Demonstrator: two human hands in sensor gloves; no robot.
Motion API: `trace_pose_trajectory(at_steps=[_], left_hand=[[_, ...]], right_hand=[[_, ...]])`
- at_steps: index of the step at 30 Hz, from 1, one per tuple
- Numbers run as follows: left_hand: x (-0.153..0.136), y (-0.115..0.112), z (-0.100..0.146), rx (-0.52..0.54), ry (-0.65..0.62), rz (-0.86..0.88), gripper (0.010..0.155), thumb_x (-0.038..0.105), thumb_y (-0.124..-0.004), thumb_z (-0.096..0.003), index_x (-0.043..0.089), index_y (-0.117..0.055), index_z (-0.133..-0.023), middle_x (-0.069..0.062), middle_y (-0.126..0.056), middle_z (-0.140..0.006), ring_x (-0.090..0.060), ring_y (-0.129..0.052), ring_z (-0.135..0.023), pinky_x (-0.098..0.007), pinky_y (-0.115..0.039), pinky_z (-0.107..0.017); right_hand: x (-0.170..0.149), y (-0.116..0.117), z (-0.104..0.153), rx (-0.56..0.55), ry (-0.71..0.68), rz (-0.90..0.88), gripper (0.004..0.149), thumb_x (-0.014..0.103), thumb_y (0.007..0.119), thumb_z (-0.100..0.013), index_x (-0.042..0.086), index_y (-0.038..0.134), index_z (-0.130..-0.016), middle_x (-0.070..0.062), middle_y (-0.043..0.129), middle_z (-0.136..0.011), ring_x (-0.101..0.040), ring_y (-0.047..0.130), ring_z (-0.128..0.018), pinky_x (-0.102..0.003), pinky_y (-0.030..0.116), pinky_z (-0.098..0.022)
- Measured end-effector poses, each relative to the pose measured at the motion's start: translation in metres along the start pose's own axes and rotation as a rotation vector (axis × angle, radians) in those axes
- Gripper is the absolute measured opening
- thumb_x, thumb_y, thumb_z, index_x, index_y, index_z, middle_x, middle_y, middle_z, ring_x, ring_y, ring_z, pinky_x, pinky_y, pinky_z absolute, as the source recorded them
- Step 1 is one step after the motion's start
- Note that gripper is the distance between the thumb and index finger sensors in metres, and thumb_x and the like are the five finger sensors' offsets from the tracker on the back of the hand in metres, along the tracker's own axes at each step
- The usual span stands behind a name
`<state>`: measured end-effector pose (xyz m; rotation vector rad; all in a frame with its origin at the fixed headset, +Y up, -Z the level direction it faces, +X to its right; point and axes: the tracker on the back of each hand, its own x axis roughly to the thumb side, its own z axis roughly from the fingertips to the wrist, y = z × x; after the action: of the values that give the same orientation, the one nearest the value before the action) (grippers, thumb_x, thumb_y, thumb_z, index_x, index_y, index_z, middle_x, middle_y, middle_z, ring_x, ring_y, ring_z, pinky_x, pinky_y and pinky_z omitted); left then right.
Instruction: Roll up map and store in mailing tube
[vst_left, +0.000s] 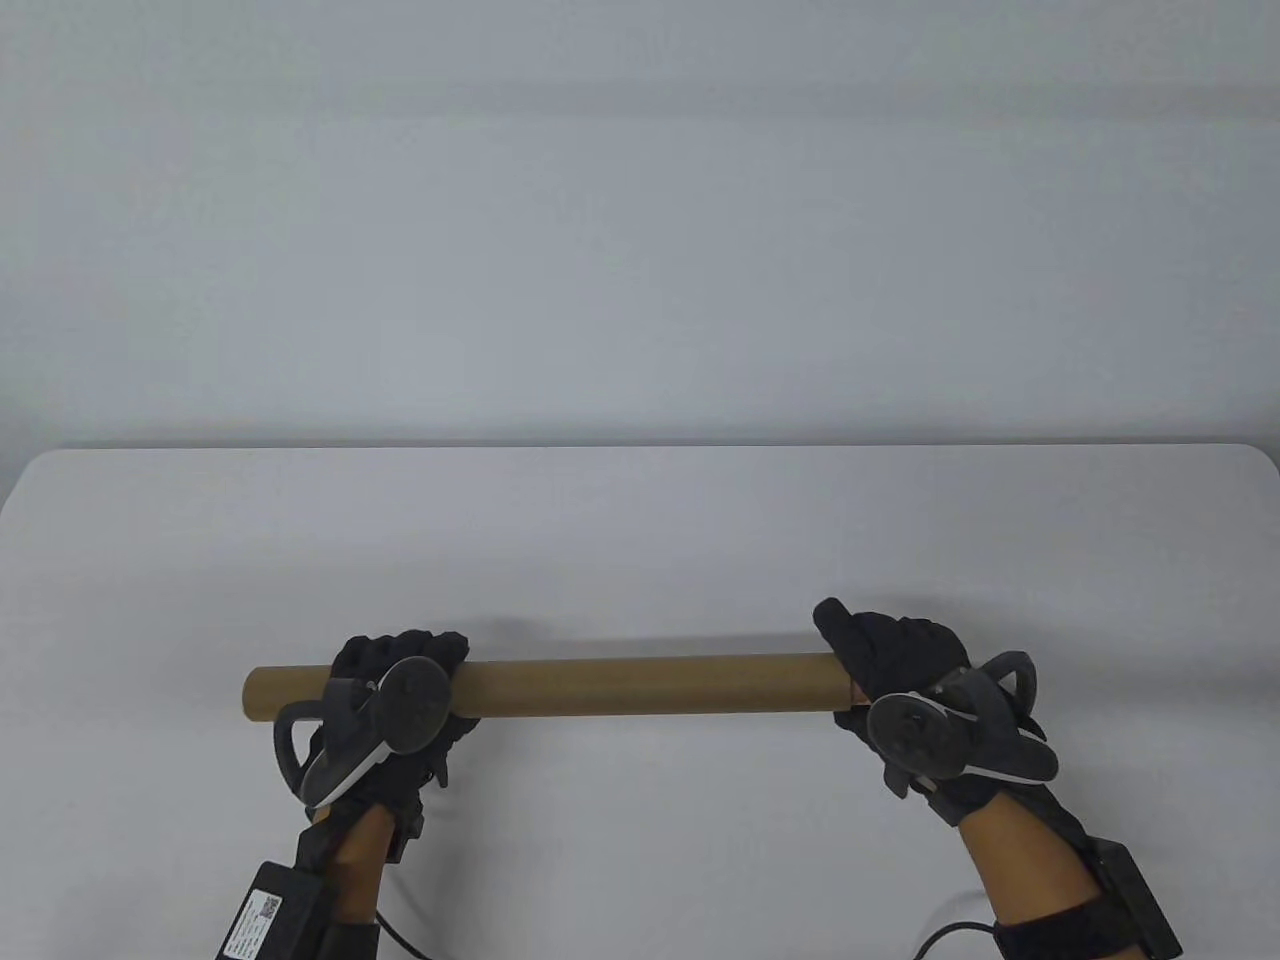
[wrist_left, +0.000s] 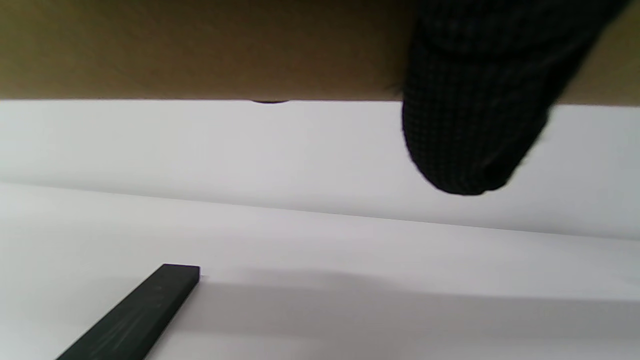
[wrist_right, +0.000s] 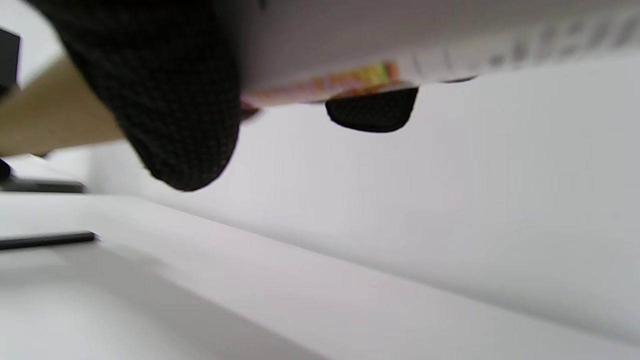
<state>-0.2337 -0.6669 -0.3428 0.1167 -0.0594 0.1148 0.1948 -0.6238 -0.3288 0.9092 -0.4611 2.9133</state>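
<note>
A long brown mailing tube (vst_left: 640, 685) lies level above the white table (vst_left: 640, 540), near its front edge. My left hand (vst_left: 400, 680) grips the tube near its left end; the tube fills the top of the left wrist view (wrist_left: 200, 45), with one gloved finger (wrist_left: 465, 125) wrapped over it. My right hand (vst_left: 890, 665) is at the tube's right end. In the right wrist view it holds a white rolled map (wrist_right: 400, 35) with coloured print along its edge, and the tube (wrist_right: 55, 115) shows to the left. From the table view the map is hidden by the hand.
A flat black strip (wrist_left: 135, 315) lies on the table under the tube's left part; it also shows in the right wrist view (wrist_right: 45, 240). Black boxes and cables are strapped to my forearms (vst_left: 265, 915). A pale wall stands behind the table.
</note>
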Motion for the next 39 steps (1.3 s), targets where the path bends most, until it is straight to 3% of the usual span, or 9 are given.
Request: trace_pose_trajectory(at_steps=[3,6,9,14,20,29,39], left_hand=[[0.002,-0.003,0.000,-0.013,-0.003,-0.022,0.072,0.056,-0.105,-0.0269,0.047,-0.069,-0.089,0.009,-0.079,-0.093,-0.017,-0.084,-0.089,-0.044,-0.054,-0.081],[-0.001,-0.008,-0.001,-0.037,0.013,-0.019,0.072,0.056,-0.105,-0.0276,0.047,-0.069,-0.089,0.009,-0.079,-0.093,-0.017,-0.084,-0.089,-0.045,-0.054,-0.081],[-0.007,-0.013,-0.003,-0.044,0.043,-0.020,0.072,0.055,-0.105,-0.0278,0.046,-0.069,-0.089,0.009,-0.079,-0.094,-0.018,-0.084,-0.089,-0.045,-0.054,-0.081],[-0.013,-0.016,-0.003,-0.048,0.058,-0.009,0.072,0.055,-0.105,-0.0278,0.046,-0.069,-0.089,0.009,-0.078,-0.094,-0.018,-0.083,-0.090,-0.045,-0.053,-0.081],[-0.014,-0.016,-0.002,-0.045,0.060,-0.004,0.072,0.055,-0.105,-0.0279,0.046,-0.069,-0.090,0.009,-0.078,-0.094,-0.018,-0.083,-0.090,-0.045,-0.052,-0.081],[-0.015,-0.014,-0.001,-0.027,0.056,0.005,0.072,0.056,-0.105,-0.0281,0.046,-0.069,-0.090,0.009,-0.078,-0.094,-0.018,-0.083,-0.090,-0.045,-0.053,-0.081],[-0.007,-0.012,0.001,0.000,0.044,-0.020,0.072,0.057,-0.104,-0.0280,0.046,-0.069,-0.090,0.009,-0.078,-0.094,-0.018,-0.084,-0.090,-0.046,-0.053,-0.081]], right_hand=[[0.005,0.004,-0.003,0.005,-0.006,-0.135,0.108,0.042,0.101,-0.038,0.002,0.036,-0.114,-0.020,0.051,-0.110,-0.041,0.083,-0.080,-0.063,0.061,-0.066],[-0.006,0.004,0.002,-0.078,0.015,-0.243,0.100,0.044,0.097,-0.042,0.003,0.041,-0.114,-0.020,0.052,-0.110,-0.046,0.073,-0.090,-0.065,0.055,-0.068],[-0.032,0.000,0.017,-0.294,0.153,-0.429,0.089,0.048,0.090,-0.048,0.005,0.048,-0.114,-0.020,0.056,-0.110,-0.052,0.065,-0.095,-0.068,0.048,-0.068],[-0.077,0.017,0.037,-0.387,0.348,-0.646,0.085,0.052,0.083,-0.052,0.005,0.048,-0.114,-0.022,0.052,-0.112,-0.058,0.055,-0.098,-0.070,0.041,-0.067],[-0.098,0.049,0.047,-0.378,0.417,-0.988,0.088,0.055,0.079,-0.055,-0.002,0.046,-0.113,-0.030,0.048,-0.110,-0.064,0.053,-0.094,-0.073,0.041,-0.062],[-0.091,0.077,0.045,-0.399,0.396,-1.380,0.094,0.060,0.074,-0.057,-0.005,0.035,-0.113,-0.035,0.042,-0.109,-0.067,0.050,-0.093,-0.073,0.045,-0.059],[-0.078,0.081,0.038,-0.368,0.372,-1.370,0.095,0.061,0.072,-0.058,-0.005,0.031,-0.113,-0.035,0.038,-0.110,-0.067,0.048,-0.093,-0.072,0.045,-0.059]])
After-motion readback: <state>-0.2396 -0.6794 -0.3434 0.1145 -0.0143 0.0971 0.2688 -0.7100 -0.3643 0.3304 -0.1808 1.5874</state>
